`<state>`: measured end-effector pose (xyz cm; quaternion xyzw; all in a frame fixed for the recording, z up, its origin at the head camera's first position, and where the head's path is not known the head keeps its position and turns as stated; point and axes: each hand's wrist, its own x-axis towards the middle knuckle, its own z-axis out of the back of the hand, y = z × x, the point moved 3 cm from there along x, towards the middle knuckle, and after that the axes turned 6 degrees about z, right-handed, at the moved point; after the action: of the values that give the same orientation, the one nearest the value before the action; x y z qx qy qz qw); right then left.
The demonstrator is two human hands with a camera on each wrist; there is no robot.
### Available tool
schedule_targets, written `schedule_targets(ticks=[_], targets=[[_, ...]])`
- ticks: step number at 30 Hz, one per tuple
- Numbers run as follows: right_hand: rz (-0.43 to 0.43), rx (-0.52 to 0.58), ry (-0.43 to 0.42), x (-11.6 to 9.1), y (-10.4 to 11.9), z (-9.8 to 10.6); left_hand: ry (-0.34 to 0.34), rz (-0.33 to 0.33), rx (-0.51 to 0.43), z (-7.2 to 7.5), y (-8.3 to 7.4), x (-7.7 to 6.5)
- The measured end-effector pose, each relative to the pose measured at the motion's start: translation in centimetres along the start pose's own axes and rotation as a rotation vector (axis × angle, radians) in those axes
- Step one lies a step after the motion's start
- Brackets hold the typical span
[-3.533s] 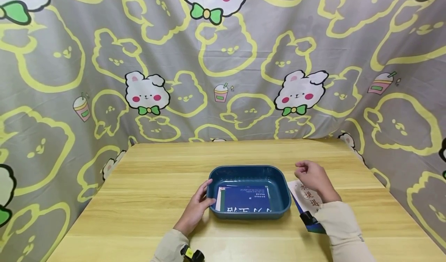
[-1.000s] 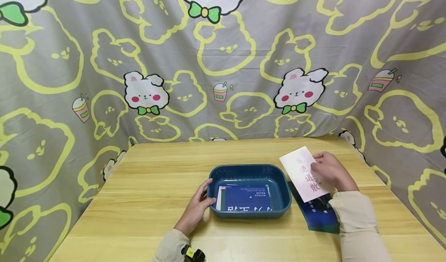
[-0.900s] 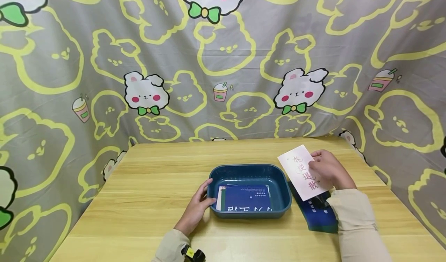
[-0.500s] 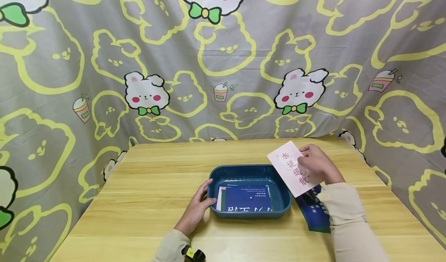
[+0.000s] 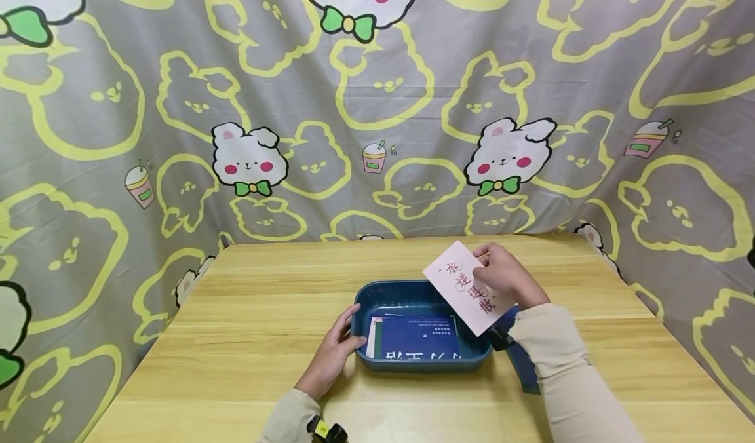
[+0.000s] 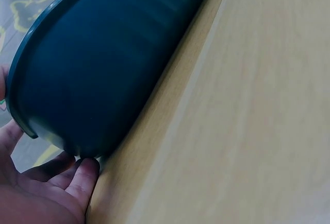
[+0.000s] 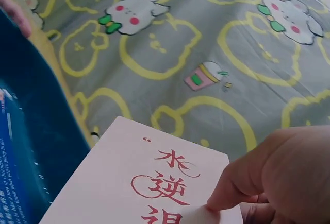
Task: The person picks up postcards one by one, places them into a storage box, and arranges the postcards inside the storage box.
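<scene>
A dark blue plastic tray (image 5: 421, 365) stands on the table. My left hand (image 5: 333, 354) holds its left end, thumb at the rim; in the left wrist view the fingers (image 6: 85, 177) lie low against the outer wall. My right hand (image 5: 507, 279) pinches a pale pink card (image 5: 463, 286) with red Chinese characters by its right edge. The card is tilted and overlaps the tray's right end in the head view. Inside the tray lies a blue card (image 5: 413, 337) with white print, a white edge showing beside it.
Right of the tray, partly hidden by my right sleeve (image 5: 554, 345), another blue card (image 5: 523, 367) lies on the wooden table (image 5: 248, 338). A grey curtain (image 5: 377, 187) with yellow cartoon outlines hangs behind and along both sides.
My right hand has picked up the pink card from over the blue one on the table and carried it left to the tray's right end. My left hand has stayed put.
</scene>
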<state>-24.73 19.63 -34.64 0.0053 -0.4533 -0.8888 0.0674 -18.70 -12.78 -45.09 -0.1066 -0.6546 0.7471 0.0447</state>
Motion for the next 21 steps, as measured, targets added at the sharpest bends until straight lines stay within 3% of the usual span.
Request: schedule_targets(ticks=[11,21], targets=[[0.056,-0.073,0.06,0.4,0.9,-4.1,0.011,-0.001,-0.006,0.1,0.0,-0.1],[0.13,-0.17,0.171,0.8,2.0,-8.5,0.003,-0.002,-0.002,0.1,-0.1,-0.1]])
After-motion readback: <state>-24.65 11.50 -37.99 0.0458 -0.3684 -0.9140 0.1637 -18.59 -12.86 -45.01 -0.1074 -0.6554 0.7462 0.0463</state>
